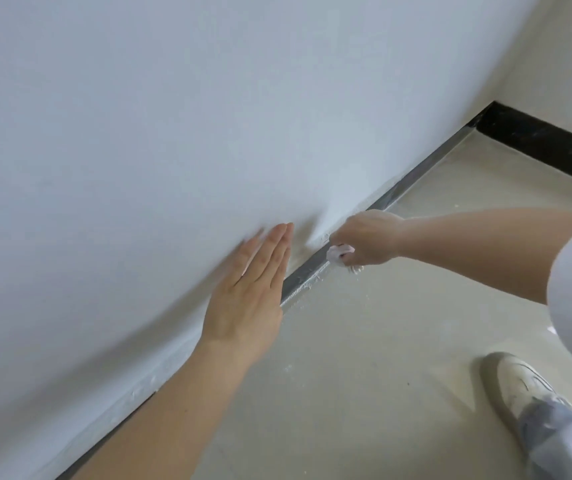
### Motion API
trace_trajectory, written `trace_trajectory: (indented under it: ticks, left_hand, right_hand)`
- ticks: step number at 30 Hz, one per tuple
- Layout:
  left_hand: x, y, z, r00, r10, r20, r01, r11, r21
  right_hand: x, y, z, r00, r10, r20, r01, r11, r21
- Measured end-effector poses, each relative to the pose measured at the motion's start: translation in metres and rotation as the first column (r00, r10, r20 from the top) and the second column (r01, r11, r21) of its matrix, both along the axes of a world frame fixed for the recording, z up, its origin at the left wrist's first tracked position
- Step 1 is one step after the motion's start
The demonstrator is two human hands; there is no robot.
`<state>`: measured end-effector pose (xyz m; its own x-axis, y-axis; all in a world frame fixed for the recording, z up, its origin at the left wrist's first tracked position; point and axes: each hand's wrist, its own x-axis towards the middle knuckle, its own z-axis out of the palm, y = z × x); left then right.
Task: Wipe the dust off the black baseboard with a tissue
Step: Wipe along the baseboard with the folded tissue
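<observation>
Head view: right hand (369, 239) fingers clutch tissue (338, 252) against baseboard (307, 277).

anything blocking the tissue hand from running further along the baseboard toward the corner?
Nothing visible does. The right hand presses the tissue on the baseboard, and the strip runs bare to the corner. The left hand lies flat on the wall on the other side, out of that path.
</observation>
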<state>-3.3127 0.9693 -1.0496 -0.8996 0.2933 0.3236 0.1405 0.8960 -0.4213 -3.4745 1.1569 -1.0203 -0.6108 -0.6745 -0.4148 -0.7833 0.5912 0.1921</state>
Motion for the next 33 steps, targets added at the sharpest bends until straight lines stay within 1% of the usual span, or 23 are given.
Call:
trace_trajectory:
  ticks: [2,4,7,9,13,15,17,19,22,23,24,25,27,28,31,33]
  left_hand:
    - [-0.011,0.004,-0.008,1.0,-0.02,-0.01,0.019,1.0,-0.023]
    - [-0.022,0.005,-0.018,1.0,-0.024,-0.019,0.023,0.998,-0.053]
    - [-0.034,0.008,-0.026,1.0,-0.006,-0.02,0.004,0.995,-0.101]
    - [-0.04,0.012,-0.029,1.0,0.012,-0.014,-0.014,0.99,-0.14]
    - [-0.054,0.028,-0.03,0.998,0.05,0.031,-0.043,0.981,-0.187]
    - [-0.062,0.04,-0.03,0.996,0.082,0.039,-0.072,0.974,-0.214]
    - [-0.074,0.051,-0.029,0.994,0.106,0.039,-0.094,0.968,-0.232]
    - [-0.086,0.061,-0.028,0.991,0.13,0.042,-0.116,0.963,-0.243]
    - [-0.098,0.073,-0.027,0.984,0.173,0.046,-0.155,0.951,-0.268]
    - [-0.099,0.077,-0.027,0.98,0.188,0.058,-0.166,0.948,-0.271]
    - [-0.1,0.08,-0.026,0.977,0.203,0.071,-0.176,0.945,-0.277]
    - [-0.1,0.083,-0.025,0.973,0.216,0.081,-0.185,0.94,-0.287]
    - [-0.1,0.086,-0.022,0.966,0.238,0.098,-0.199,0.932,-0.302]
    - [-0.1,0.087,-0.02,0.962,0.248,0.11,-0.203,0.928,-0.313]
    - [-0.099,0.09,-0.013,0.948,0.278,0.157,-0.205,0.907,-0.367]
    - [-0.099,0.092,-0.009,0.939,0.295,0.176,-0.21,0.899,-0.384]
  right_hand:
    - [0.01,0.003,-0.014,0.999,-0.027,0.024,0.028,0.996,-0.083]
    - [0.023,0.007,-0.041,0.997,-0.064,0.042,0.072,0.97,-0.232]
    - [0.036,0.002,-0.082,0.989,-0.105,0.106,0.141,0.895,-0.424]
    - [0.035,-0.001,-0.103,0.977,-0.13,0.167,0.198,0.839,-0.507]
    - [0.008,0.017,-0.112,0.97,-0.099,0.221,0.213,0.787,-0.579]
    - [-0.011,0.032,-0.111,0.97,-0.076,0.23,0.203,0.775,-0.598]
    - [-0.031,0.046,-0.112,0.969,-0.086,0.231,0.218,0.741,-0.636]
    - [-0.048,0.064,-0.115,0.943,-0.188,0.274,0.326,0.689,-0.647]
    - [-0.072,0.094,-0.123,0.828,-0.367,0.424,0.56,0.506,-0.656]
    - [-0.076,0.102,-0.124,0.802,-0.388,0.454,0.596,0.482,-0.642]
    - [-0.076,0.106,-0.125,0.798,-0.37,0.475,0.603,0.506,-0.618]
    - [-0.073,0.106,-0.126,0.808,-0.319,0.496,0.583,0.557,-0.592]
    - [-0.057,0.097,-0.127,0.82,-0.163,0.548,0.501,0.667,-0.551]
    - [-0.046,0.09,-0.128,0.816,-0.074,0.573,0.451,0.702,-0.552]
    - [-0.018,0.057,-0.132,0.797,0.167,0.581,0.276,0.755,-0.595]
    - [-0.008,0.038,-0.134,0.808,0.218,0.547,0.221,0.749,-0.624]
